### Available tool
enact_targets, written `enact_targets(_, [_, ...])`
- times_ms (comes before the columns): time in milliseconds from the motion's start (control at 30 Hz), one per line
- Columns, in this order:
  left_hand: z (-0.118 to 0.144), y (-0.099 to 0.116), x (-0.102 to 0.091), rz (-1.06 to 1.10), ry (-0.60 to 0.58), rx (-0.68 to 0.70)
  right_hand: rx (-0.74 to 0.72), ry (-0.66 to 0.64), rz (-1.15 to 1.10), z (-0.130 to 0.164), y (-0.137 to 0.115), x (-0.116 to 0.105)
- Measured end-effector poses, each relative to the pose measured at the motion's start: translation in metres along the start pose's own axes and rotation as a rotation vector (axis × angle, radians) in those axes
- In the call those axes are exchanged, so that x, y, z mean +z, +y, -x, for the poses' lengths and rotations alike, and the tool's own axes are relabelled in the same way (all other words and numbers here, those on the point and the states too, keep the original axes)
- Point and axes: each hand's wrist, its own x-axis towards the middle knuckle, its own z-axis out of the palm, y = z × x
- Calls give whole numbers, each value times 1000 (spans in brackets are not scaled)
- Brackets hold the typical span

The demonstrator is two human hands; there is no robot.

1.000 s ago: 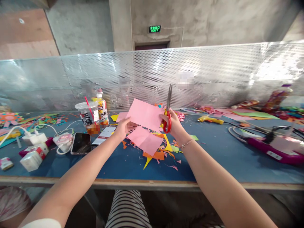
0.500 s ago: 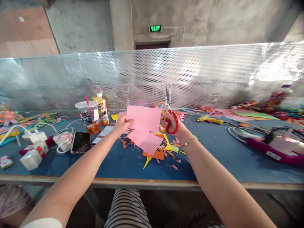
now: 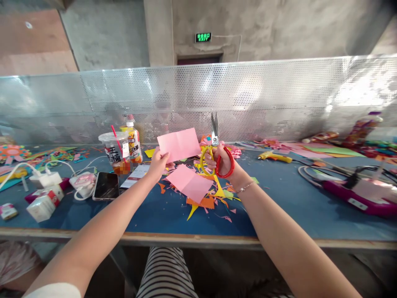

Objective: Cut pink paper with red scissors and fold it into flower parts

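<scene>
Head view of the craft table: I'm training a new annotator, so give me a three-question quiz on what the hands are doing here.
1. True or false: the left hand holds a pink sheet up off the table.
2. What does the right hand hold? A) glue gun B) scissors C) phone
3. Fill in: a second pink sheet lies on the ____ of colored paper scraps.

Key
1. True; the sheet is pinched at its lower left corner.
2. B; the scissors have one red and one yellow handle loop, and the blades point up, slightly parted.
3. Pile.
</scene>
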Motion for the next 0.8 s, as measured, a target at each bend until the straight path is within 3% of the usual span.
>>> enact_targets(467, [0, -7, 0, -34, -17, 16, -17, -155, -265, -1, 2, -5])
enact_targets(800, [1, -3, 2, 42, 38, 86, 27, -139, -83, 0, 4, -3])
